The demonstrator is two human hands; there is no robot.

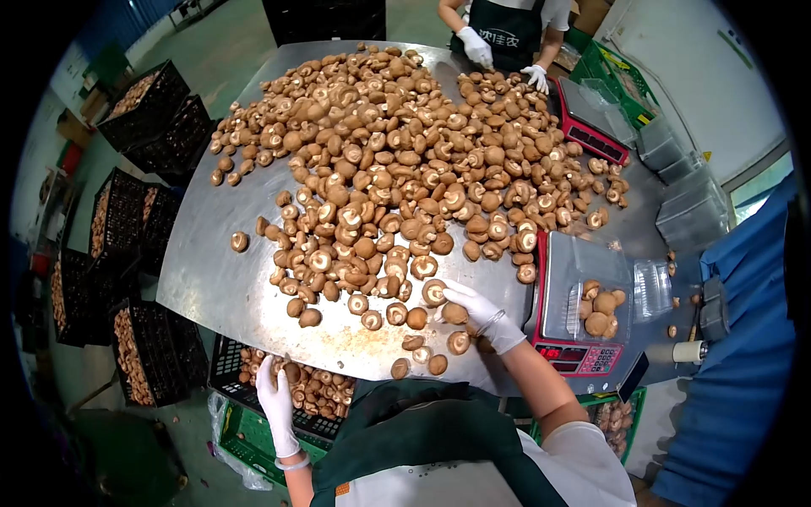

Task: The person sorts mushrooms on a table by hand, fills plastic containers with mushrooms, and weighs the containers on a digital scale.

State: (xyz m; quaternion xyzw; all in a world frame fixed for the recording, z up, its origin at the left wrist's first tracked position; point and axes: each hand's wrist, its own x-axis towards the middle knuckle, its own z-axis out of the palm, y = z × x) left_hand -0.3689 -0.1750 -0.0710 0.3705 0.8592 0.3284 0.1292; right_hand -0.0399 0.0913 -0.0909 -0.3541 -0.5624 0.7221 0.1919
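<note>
My right hand (480, 314), in a white glove, reaches over the front of the metal table, its fingertips at a brown shiitake mushroom (433, 292) that they appear to pinch. Several loose shiitakes lie around it. My left hand (274, 395), also gloved, hangs below the table's front edge beside a black crate (226, 362) of shiitakes. Its fingers are stretched out along the mushrooms there; part of the hand's far side is hidden. A big heap of shiitakes (363, 169) covers much of the metal table (203, 262).
At right, a red scale (574, 357) bears a clear plastic box (583, 308) with several mushrooms. Stacked clear boxes (693, 211) and a second scale (591, 139) stand farther back. A gloved co-worker (507, 38) works opposite. Black mushroom crates (182, 351) are stacked at left.
</note>
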